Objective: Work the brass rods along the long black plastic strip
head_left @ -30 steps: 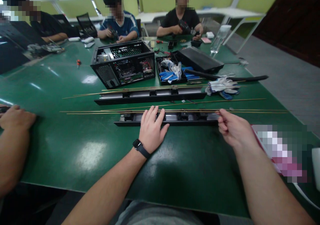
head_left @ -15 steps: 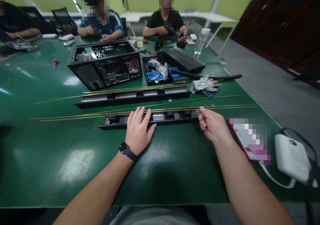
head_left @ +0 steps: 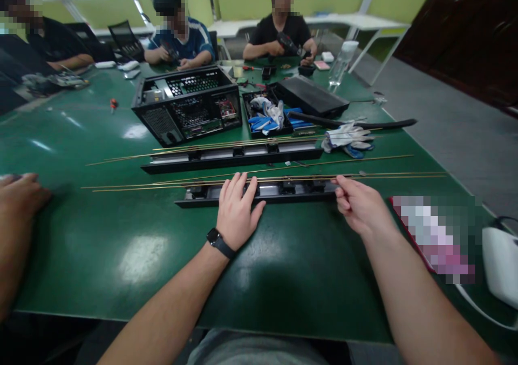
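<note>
My left hand [head_left: 238, 214], with a black watch at the wrist, lies with fingers stretched out over a long black channel-shaped rail [head_left: 291, 198]. Several thin brass-coloured rods [head_left: 283, 180] run lengthwise above that rail and pass by my left fingertips. At the rail's right end my right hand [head_left: 362, 205] is closed in a pinch; whatever sits between its thumb and finger is hidden. Dark blocks [head_left: 287, 184] stand inside the channel. A second black rail [head_left: 243, 161] with similar rods lies parallel, farther back.
Behind the rails stand an open computer case [head_left: 186, 106] and a tray [head_left: 267, 130] of gloves. White-blue gloves [head_left: 348, 138] and a black tube [head_left: 376, 123] lie right. A phone [head_left: 433, 235] is by my right arm. Another person's hand [head_left: 20, 197] rests at left; people sit opposite.
The view has swung left, so everything sits farther right in the picture. Another person's hand and forearm now show at the left edge. My hands keep their places on the rail.
</note>
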{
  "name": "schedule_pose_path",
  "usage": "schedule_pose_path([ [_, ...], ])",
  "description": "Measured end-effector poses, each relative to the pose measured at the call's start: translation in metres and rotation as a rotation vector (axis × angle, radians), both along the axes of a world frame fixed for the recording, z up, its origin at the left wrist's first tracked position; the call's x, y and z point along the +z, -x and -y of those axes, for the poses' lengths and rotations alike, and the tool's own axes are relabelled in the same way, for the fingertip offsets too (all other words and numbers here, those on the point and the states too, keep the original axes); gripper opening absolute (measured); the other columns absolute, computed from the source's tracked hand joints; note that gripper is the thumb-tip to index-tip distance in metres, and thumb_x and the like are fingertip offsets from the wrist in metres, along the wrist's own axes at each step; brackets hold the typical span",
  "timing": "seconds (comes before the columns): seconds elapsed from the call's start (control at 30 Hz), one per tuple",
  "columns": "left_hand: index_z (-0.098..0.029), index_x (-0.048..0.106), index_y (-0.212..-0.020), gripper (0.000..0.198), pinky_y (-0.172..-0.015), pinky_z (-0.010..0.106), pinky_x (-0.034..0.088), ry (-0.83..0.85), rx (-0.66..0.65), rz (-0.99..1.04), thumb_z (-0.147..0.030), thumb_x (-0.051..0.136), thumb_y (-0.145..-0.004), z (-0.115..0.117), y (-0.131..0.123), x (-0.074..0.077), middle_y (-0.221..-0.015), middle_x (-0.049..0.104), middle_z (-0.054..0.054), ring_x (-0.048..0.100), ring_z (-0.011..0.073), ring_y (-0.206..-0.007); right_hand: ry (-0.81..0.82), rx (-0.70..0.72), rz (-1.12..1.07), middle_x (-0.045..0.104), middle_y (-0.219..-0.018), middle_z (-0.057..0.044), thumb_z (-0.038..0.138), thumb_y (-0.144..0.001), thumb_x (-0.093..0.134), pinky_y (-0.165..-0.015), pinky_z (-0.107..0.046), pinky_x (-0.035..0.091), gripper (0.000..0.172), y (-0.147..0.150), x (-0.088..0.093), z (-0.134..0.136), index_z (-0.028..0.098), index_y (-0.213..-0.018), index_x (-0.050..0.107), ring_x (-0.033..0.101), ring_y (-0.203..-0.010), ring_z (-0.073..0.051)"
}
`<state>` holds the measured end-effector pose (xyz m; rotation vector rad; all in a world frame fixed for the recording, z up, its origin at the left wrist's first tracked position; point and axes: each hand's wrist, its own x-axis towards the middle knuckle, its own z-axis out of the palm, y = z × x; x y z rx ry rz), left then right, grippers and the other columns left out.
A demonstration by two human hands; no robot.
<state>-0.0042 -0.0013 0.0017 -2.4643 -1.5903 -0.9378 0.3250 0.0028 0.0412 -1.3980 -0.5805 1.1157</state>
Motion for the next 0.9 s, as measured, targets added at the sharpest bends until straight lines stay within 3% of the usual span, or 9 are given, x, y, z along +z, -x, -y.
schedule_pose_path([
  [0.23, -0.02, 0.072, -0.175, 0.059, -0.153, 0.073, 0.044, -0.001, 0.003, -0.021, -0.03, 0.08, -0.117, -0.001, -0.002, -0.001, -0.186, 0.07, 0.024, 0.061, 0.0445, -0.181, 0.055, -0.046, -0.108, 0.061, -0.068, 0.004, 0.028, -0.101, 0.105, -0.038, -0.011, 0.031, 0.031, 0.002, 0.009, 0.0, 0.02, -0.095, 0.076, 0.042, -0.042, -0.004],
  [0.43, -0.016, 0.071, -0.176, 0.06, -0.154, 0.07, 0.045, 0.028, -0.003, -0.033, -0.03, 0.08, -0.118, 0.0, -0.004, 0.004, -0.186, 0.068, 0.026, 0.06, 0.0437, -0.181, 0.106, -0.129, -0.167, 0.058, -0.067, 0.003, 0.008, -0.112, 0.081, -0.035, -0.013, 0.029, 0.023, 0.006, 0.021, 0.0, 0.016, -0.091, 0.077, 0.038, -0.039, -0.004],
  [0.7, -0.018, 0.07, -0.177, 0.061, -0.153, 0.069, 0.046, 0.039, 0.001, -0.054, -0.032, 0.081, -0.118, 0.0, -0.007, 0.006, -0.187, 0.068, 0.024, 0.059, 0.0422, -0.182, 0.134, -0.178, -0.177, 0.054, -0.066, 0.005, 0.008, -0.108, 0.081, -0.031, -0.012, 0.026, 0.023, -0.003, 0.015, -0.006, 0.017, -0.088, 0.074, 0.037, -0.036, -0.004],
  [0.9, -0.021, 0.07, -0.177, 0.062, -0.153, 0.071, 0.045, 0.049, 0.008, -0.038, -0.033, 0.083, -0.117, 0.001, -0.008, 0.005, -0.188, 0.067, 0.023, 0.058, 0.0429, -0.183, 0.132, -0.183, -0.147, 0.059, -0.067, 0.002, 0.012, -0.114, 0.08, -0.03, -0.013, 0.027, 0.027, 0.002, 0.015, -0.006, 0.015, -0.088, 0.075, 0.036, -0.035, -0.004],
])
